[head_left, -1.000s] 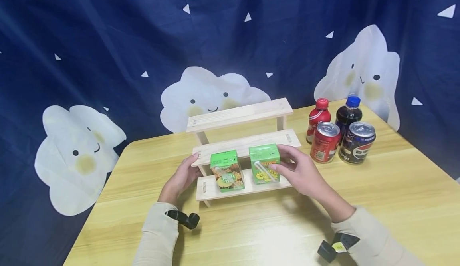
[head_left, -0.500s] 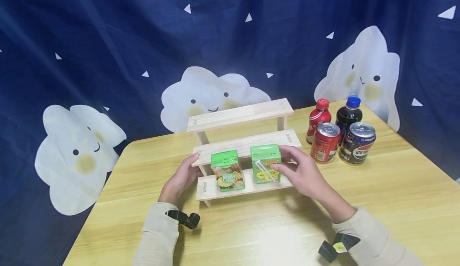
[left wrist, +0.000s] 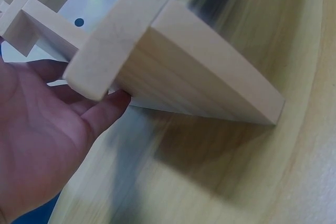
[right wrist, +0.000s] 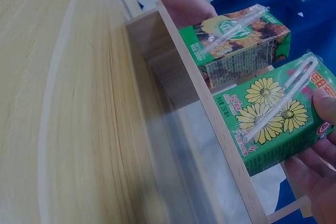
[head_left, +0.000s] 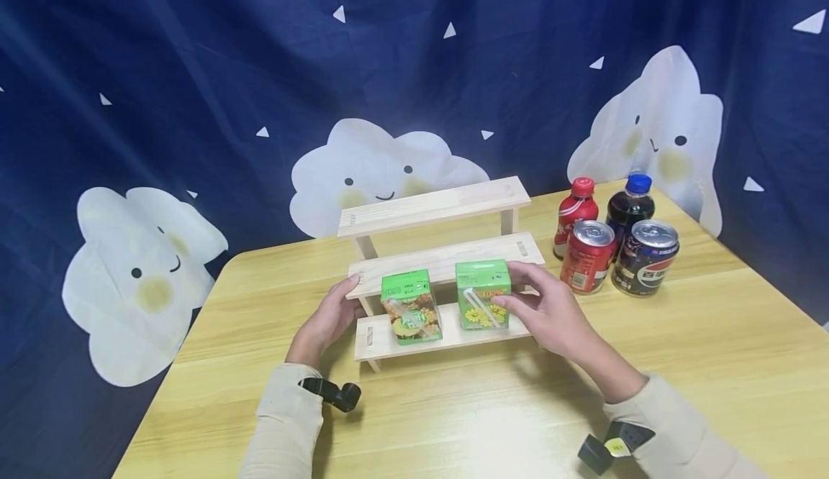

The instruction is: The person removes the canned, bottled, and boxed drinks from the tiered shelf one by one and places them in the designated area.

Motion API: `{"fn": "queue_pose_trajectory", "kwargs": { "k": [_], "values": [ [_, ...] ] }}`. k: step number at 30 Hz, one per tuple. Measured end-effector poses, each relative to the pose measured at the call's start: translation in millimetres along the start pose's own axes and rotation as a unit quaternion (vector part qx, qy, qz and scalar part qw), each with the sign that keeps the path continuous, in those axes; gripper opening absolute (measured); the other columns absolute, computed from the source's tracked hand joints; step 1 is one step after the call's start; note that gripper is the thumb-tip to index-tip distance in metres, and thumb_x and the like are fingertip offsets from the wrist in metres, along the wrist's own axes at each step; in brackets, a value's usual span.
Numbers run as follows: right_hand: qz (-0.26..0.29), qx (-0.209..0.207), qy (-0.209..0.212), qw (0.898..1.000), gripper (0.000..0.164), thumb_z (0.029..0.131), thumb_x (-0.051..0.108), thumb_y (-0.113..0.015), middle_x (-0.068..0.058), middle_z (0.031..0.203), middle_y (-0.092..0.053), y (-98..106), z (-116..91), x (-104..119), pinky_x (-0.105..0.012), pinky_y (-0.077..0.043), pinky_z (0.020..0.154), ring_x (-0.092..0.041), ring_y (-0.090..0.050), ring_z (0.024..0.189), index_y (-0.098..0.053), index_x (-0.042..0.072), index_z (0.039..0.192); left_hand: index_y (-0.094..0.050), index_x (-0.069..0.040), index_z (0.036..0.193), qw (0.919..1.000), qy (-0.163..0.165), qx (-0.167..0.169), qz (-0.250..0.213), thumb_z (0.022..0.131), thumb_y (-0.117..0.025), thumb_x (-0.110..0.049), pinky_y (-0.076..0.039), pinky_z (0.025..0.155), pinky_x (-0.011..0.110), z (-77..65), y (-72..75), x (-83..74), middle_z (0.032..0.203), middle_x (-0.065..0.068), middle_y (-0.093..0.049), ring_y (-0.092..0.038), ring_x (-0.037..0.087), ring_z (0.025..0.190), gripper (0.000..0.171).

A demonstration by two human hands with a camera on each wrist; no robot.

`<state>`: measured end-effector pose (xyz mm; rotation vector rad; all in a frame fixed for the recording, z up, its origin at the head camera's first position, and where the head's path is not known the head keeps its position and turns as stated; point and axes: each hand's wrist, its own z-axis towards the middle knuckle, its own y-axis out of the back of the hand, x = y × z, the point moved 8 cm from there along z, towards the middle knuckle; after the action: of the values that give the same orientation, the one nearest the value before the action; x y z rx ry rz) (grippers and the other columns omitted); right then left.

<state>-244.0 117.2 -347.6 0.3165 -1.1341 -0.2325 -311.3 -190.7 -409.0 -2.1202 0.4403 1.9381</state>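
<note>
A three-tier wooden rack stands on the table. On its lowest tier, toward the left, sits a green drink carton with a brown and yellow picture. To its right stands a green carton with yellow flowers and a wrapped straw on its front. My right hand holds this flowered carton, thumb on the front and fingers at its right side and back. In the right wrist view, the carton's base is at the tier's board. My left hand grips the rack's left side at the middle tier.
Right of the rack, a red-capped bottle, a blue-capped dark bottle, a red can and a dark blue can stand grouped on the table. A blue curtain hangs behind.
My right hand has shifted the flowered carton slightly to the right along the lowest tier, widening the gap between the cartons. My left hand stays at the rack.
</note>
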Motion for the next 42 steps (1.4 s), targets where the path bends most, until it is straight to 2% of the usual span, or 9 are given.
{"fn": "queue_pose_trajectory", "kwargs": {
  "k": [10,18,20,25,28,42],
  "values": [
    [-0.009,-0.008,-0.003,1.0,0.048,0.081,0.006,-0.072,-0.016,0.109,-0.062,9.7,-3.9,-2.4,-0.022,-0.053,0.079,-0.026,-0.061,0.102,-0.054,-0.002,0.125,-0.028,0.005,0.143,1.0,-0.003,0.002,0.003,0.101,-0.02,-0.034,-0.043,0.097,0.037,0.3,0.5,0.0,0.137,0.027,-0.04,-0.051,0.022,0.118,0.058],
    [-0.041,-0.032,0.015,0.999,0.046,0.081,0.007,-0.073,-0.016,0.11,-0.063,20.3,-7.8,-3.0,-0.019,-0.052,0.077,-0.025,-0.061,0.101,-0.055,-0.002,0.122,-0.026,0.005,0.143,0.9999,-0.008,0.01,0.005,0.101,-0.019,-0.033,-0.043,0.096,0.036,0.2,-0.7,-1.6,0.14,0.029,-0.036,-0.047,0.026,0.122,0.058],
    [-0.043,-0.035,0.02,0.998,0.046,0.081,0.007,-0.073,-0.016,0.11,-0.063,23.0,-8.7,-2.1,-0.018,-0.052,0.077,-0.019,-0.061,0.101,-0.055,-0.002,0.122,-0.026,0.005,0.143,0.9999,-0.007,0.009,0.005,0.101,-0.019,-0.033,-0.043,0.096,0.036,0.1,-0.5,-1.6,0.14,0.029,-0.036,-0.047,0.027,0.122,0.058],
    [-0.046,-0.044,0.025,0.998,0.046,0.081,0.005,-0.073,-0.019,0.111,-0.063,31.7,-11.2,-1.5,-0.016,-0.052,0.076,0.006,-0.054,0.099,-0.054,-0.003,0.122,-0.027,0.006,0.143,0.9999,-0.008,0.011,0.008,0.101,-0.019,-0.033,-0.043,0.097,0.037,-0.2,-0.1,-1.4,0.14,0.029,-0.037,-0.048,0.027,0.122,0.058],
    [-0.046,-0.049,0.026,0.997,0.047,0.08,0.004,-0.072,-0.02,0.112,-0.062,37.4,-12.7,-2.2,-0.014,-0.051,0.076,0.013,-0.051,0.099,-0.054,-0.004,0.122,-0.027,0.006,0.143,0.9998,-0.01,0.012,0.009,0.101,-0.019,-0.034,-0.042,0.097,0.037,-0.5,0.0,-1.4,0.139,0.029,-0.038,-0.048,0.026,0.121,0.058],
    [-0.104,-0.088,0.007,0.991,0.05,0.079,0.006,-0.075,-0.021,0.108,-0.063,66.5,-22.2,-10.0,-0.008,-0.048,0.071,0.011,-0.051,0.089,-0.054,-0.002,0.124,-0.028,0.005,0.143,0.9999,-0.003,0.005,0.01,0.101,-0.021,-0.034,-0.043,0.098,0.038,-0.3,0.2,-1.1,0.139,0.028,-0.038,-0.048,0.027,0.122,0.058]
  ]
}}
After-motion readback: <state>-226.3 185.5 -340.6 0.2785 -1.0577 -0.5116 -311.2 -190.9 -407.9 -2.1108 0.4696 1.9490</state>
